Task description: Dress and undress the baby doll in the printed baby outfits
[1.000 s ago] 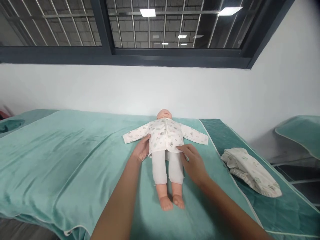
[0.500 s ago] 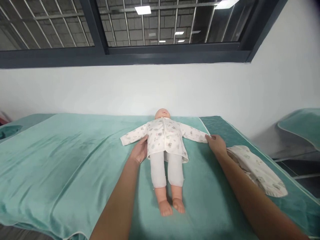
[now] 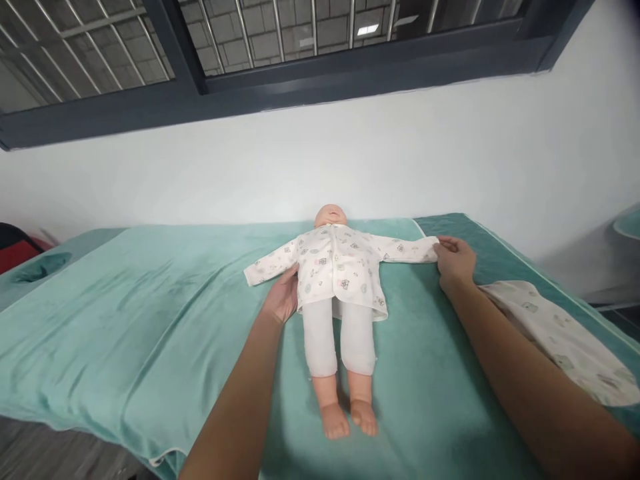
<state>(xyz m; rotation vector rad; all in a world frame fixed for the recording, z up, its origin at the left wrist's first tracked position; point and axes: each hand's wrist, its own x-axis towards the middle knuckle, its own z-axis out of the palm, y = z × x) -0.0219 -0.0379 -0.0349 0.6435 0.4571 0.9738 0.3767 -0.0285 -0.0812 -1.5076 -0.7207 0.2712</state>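
"Doll [image 3: 357, 337], flat on its back: what has the right hand [image 3: 457, 260] got of it?"

"A sleeve [image 3: 407, 251], pinched by its cuff. The sleeve runs straight out sideways, likely because that grip draws it taut."

"And the left hand [image 3: 281, 297]?"

"Against the opposite side of the jacket [image 3: 323, 267], touching. I can't tell whether it grips any cloth; perhaps it steadies the body against the pull."

"The other sleeve [image 3: 270, 265]?"

"Loose, slanting down on the pale green sheet [image 3: 140, 300], with no hand on it."

"Why lay the doll this way round?"

"Head [image 3: 331, 215] near the wall [image 3: 300, 167], feet [image 3: 335, 422] toward the person: presumably so both arms reach either side equally. The patterned cloth [image 3: 570, 340] lies farther right, on the darker green cover [image 3: 493, 259], apparently set aside yet within reach."
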